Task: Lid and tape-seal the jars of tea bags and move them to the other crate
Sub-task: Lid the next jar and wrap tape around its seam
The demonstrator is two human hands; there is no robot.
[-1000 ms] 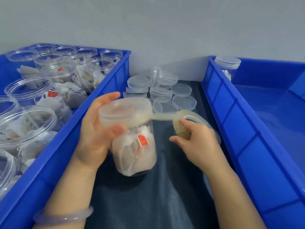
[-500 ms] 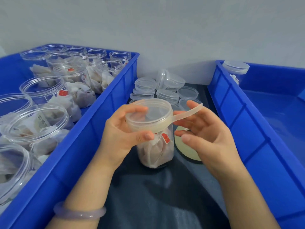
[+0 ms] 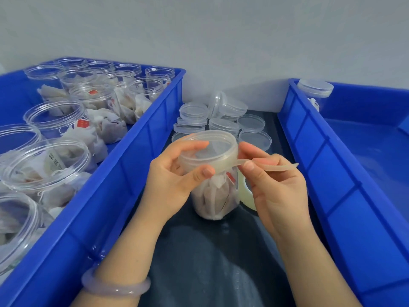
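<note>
wall (image 3: 221, 29): plain pale grey, across the back | white ledge (image 3: 263, 100): at foot of wall, matte | dark cloth surface (image 3: 199, 251): slate-blue, faintly glossy, creased, down the middle to near edge | bangle (image 3: 115, 286): pale lilac, translucent, bottom left

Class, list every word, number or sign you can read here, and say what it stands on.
None can be quoted.
Paper label in a jar of the left crate: dark characters, too blurred to read.
Red tags on tea bags: too small to read.
Lids, tape: no print shows.
</note>
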